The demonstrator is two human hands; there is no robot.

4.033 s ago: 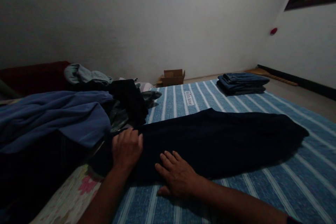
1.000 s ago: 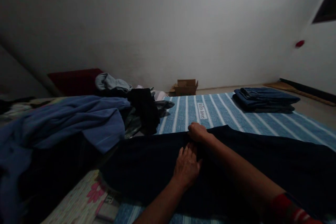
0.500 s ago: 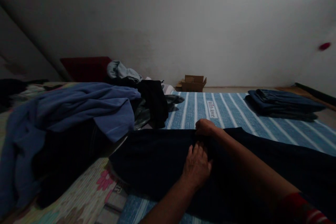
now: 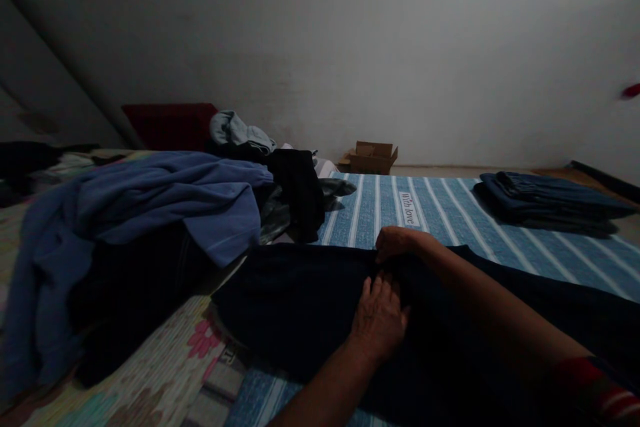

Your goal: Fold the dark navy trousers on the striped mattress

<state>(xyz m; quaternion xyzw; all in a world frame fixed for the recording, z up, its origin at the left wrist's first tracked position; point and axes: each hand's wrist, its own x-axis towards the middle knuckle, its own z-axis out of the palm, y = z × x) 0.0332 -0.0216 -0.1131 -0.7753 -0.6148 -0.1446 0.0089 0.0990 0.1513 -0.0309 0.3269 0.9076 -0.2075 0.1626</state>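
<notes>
A dark navy garment (image 4: 300, 300) lies spread across the blue striped sheet (image 4: 440, 213) in front of me. My left hand (image 4: 380, 313) rests flat on it near its middle, fingers together pointing away. My right hand (image 4: 397, 242) reaches across to the garment's far edge and curls over the cloth there, just beyond my left fingertips. My right forearm lies over the garment and hides part of it.
A heap of loose clothes, topped by a blue garment (image 4: 165, 203) and a black one (image 4: 297, 193), lies to the left. Folded blue jeans (image 4: 545, 203) are stacked at the far right. A small cardboard box (image 4: 373, 157) stands by the wall. A floral mat (image 4: 160, 373) shows at lower left.
Four seconds ago both hands lay at the garment's near left end. They have since moved to its middle, the right at the far edge. In the last second only the view shifted slightly.
</notes>
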